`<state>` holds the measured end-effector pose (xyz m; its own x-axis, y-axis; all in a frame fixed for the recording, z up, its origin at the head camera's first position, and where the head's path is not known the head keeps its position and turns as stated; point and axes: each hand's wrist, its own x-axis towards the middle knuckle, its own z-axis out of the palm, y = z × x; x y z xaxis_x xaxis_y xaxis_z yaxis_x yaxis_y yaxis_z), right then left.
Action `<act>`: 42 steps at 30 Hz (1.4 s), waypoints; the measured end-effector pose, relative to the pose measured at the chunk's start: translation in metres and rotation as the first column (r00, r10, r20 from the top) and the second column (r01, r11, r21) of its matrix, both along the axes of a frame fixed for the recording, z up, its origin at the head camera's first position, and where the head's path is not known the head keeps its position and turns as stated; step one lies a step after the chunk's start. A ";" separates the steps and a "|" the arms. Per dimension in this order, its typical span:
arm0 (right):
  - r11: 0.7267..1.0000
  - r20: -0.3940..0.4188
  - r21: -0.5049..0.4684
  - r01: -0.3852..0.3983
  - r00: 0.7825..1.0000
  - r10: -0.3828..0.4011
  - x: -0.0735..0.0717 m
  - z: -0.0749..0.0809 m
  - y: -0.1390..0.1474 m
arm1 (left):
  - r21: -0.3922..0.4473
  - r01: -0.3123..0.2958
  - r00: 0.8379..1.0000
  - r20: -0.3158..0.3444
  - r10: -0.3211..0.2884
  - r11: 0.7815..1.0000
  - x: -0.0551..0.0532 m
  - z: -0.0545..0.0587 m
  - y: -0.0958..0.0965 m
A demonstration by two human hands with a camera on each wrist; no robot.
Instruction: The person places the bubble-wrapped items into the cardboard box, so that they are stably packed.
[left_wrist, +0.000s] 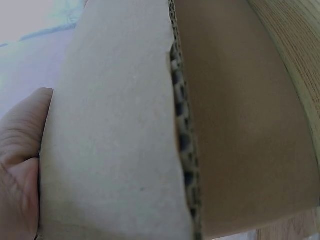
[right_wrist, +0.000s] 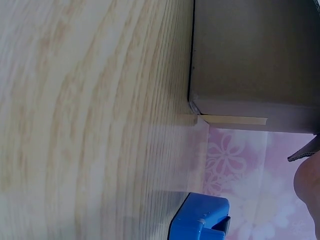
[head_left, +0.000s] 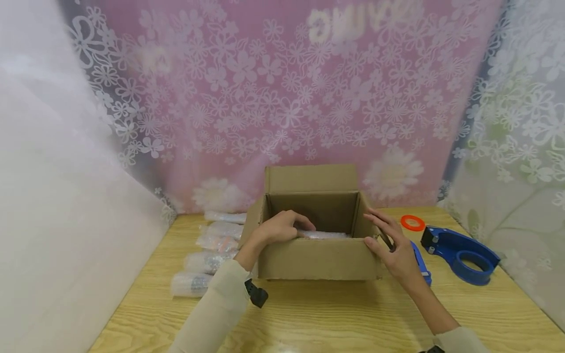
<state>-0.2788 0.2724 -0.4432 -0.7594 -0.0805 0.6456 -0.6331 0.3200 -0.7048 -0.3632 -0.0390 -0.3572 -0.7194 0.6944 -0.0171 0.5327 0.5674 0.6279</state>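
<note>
An open cardboard box (head_left: pixel 318 260) sits on the wooden table, its back flap raised. My left hand (head_left: pixel 282 226) reaches over the front left edge into the box. Its fingers are at the left end of a bubble-wrapped item (head_left: pixel 326 235) inside; I cannot tell whether they grip it. In the left wrist view, a front flap (left_wrist: pixel 115 125) hides most of that hand. My right hand (head_left: pixel 395 247) holds the box's right side, thumb at the front corner and fingers over the side flap.
Several bubble-wrapped items (head_left: pixel 192 284) lie in a column left of the box. To the right are an orange tape roll (head_left: pixel 413 223), a blue tape dispenser (head_left: pixel 459 255) and another blue object (head_left: pixel 421 264) partly behind the right hand. Floral curtains (head_left: pixel 291 98) enclose the table.
</note>
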 end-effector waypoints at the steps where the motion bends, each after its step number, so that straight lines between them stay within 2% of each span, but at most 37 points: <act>1: 1.000 0.000 0.000 0.001 1.000 -0.001 0.000 0.000 0.000 | -0.007 0.006 1.000 0.004 -0.006 1.000 0.000 0.000 0.000; 5: 1.000 0.002 0.004 0.006 1.000 -0.006 0.001 0.000 0.000 | -0.017 0.013 0.999 0.033 -0.013 1.000 -0.001 0.000 0.000; 10: 1.000 0.013 0.009 0.006 1.000 -0.006 0.000 -0.001 0.001 | 0.040 -0.004 0.997 0.078 0.001 0.999 -0.001 -0.001 -0.001; 16: 1.000 0.012 0.003 0.003 1.000 -0.003 -0.001 -0.002 0.000 | 0.106 0.008 0.997 0.074 -0.016 0.994 -0.001 -0.001 -0.001; 23: 1.000 -0.010 0.002 0.001 1.000 -0.001 -0.002 -0.001 -0.002 | 0.145 -0.035 0.999 -0.034 0.041 0.989 -0.001 0.000 -0.001; 29: 1.000 -0.009 0.002 0.020 1.000 -0.020 -0.001 -0.002 -0.001 | 0.208 -0.030 0.991 -0.122 0.056 0.978 0.002 0.006 -0.002; 35: 1.000 -0.011 -0.013 0.014 1.000 -0.015 -0.001 -0.002 -0.003 | 0.215 -0.009 0.982 -0.181 0.048 0.977 0.004 0.018 -0.020; 42: 1.000 0.000 -0.011 0.021 1.000 -0.021 -0.004 -0.004 -0.002 | 0.295 -0.008 0.996 -0.084 0.035 0.955 0.006 0.027 -0.059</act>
<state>-0.2826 0.2705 -0.4468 -0.7606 -0.0572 0.6467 -0.6266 0.3256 -0.7081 -0.3577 -0.0975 -0.3300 -0.7238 0.6435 0.2491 0.5824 0.3762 0.7206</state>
